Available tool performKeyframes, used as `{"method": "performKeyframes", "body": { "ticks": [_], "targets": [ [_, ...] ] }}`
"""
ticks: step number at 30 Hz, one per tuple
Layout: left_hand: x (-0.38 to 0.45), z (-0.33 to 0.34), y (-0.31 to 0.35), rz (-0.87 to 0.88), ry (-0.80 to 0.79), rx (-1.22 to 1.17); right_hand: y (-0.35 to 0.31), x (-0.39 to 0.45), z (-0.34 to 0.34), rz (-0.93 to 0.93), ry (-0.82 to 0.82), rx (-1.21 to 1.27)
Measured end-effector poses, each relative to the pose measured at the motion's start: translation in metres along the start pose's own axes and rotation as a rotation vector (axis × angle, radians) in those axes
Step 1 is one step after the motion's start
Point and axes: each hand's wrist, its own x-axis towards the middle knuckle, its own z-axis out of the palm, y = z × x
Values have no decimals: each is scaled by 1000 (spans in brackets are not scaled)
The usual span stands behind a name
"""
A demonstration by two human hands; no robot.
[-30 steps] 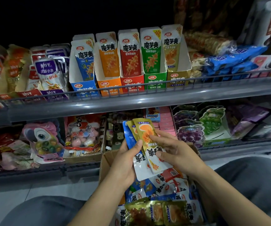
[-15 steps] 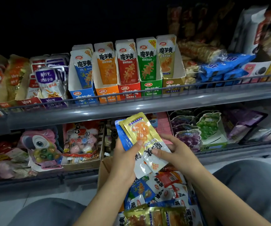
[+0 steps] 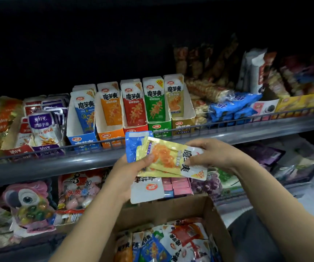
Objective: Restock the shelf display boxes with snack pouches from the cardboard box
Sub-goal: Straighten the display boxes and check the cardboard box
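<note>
My left hand [image 3: 127, 171] grips a small stack of snack pouches: a blue pouch [image 3: 132, 148] behind, yellow pouches [image 3: 163, 157] in front, lying sideways. My right hand [image 3: 214, 154] pinches the white end of the top yellow pouch. Both hands are level with the shelf rail, just below the display boxes: blue [image 3: 82, 140], orange [image 3: 110, 136], red [image 3: 133, 127], green [image 3: 159, 126] and yellow [image 3: 182, 124], each with pouches standing in it. The open cardboard box [image 3: 171, 207] below holds several mixed pouches [image 3: 171, 242].
A grey shelf rail with a wire guard [image 3: 58, 163] runs in front of the display boxes. Purple and red fish snack packs [image 3: 42, 127] stand at the left, blue packets [image 3: 233, 106] at the right. The lower shelf holds a pink parrot candy pack [image 3: 25, 203] and grape jelly bags.
Both hands have risen with the pouch stack from above the cardboard box to the shelf rail. The top yellow pouch has turned from upright to sideways.
</note>
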Motion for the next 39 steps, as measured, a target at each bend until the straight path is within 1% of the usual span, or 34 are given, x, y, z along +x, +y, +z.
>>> {"method": "performKeyframes", "body": {
  "ticks": [2,3,5,6,7,8,11,14,16,19,22,23,26,29,30,35,37,39],
  "targets": [
    [8,4,6,32,7,-33,-10,8,-9,-18,86,27],
    [12,7,9,48,8,-72,-12,13,-11,-30,151,135],
    [18,14,14,70,13,-162,-16,24,-12,-27,267,432],
    [22,18,16,85,14,-196,-17,29,-11,-16,291,557],
    [25,22,17,107,17,-218,-20,33,-11,-5,288,627],
    [27,25,19,132,24,-233,-24,35,-10,9,264,647],
    [36,29,22,158,16,-232,-33,41,-17,16,206,554],
    [43,28,26,102,-34,-237,-40,48,-33,-21,207,532],
    [48,27,27,71,-43,-238,-44,54,-43,-35,179,504],
    [54,27,27,80,-12,-203,-51,59,-57,-20,149,341],
    [57,29,29,118,-23,-185,-62,63,-69,-24,150,132],
    [57,30,29,137,-32,-180,-65,65,-72,-36,135,108],
    [60,30,32,177,-31,-169,-72,74,-76,-45,59,150],
    [65,33,33,184,-21,-169,-82,81,-83,-38,14,141],
    [66,35,33,178,-18,-176,-87,83,-87,-37,42,88],
    [69,38,33,132,-79,-241,-120,94,-121,-83,380,-252],
    [71,37,34,145,-74,-245,-132,102,-125,-106,430,-383],
    [73,35,35,167,-72,-232,-142,115,-125,-85,417,-524]
  ]
}}
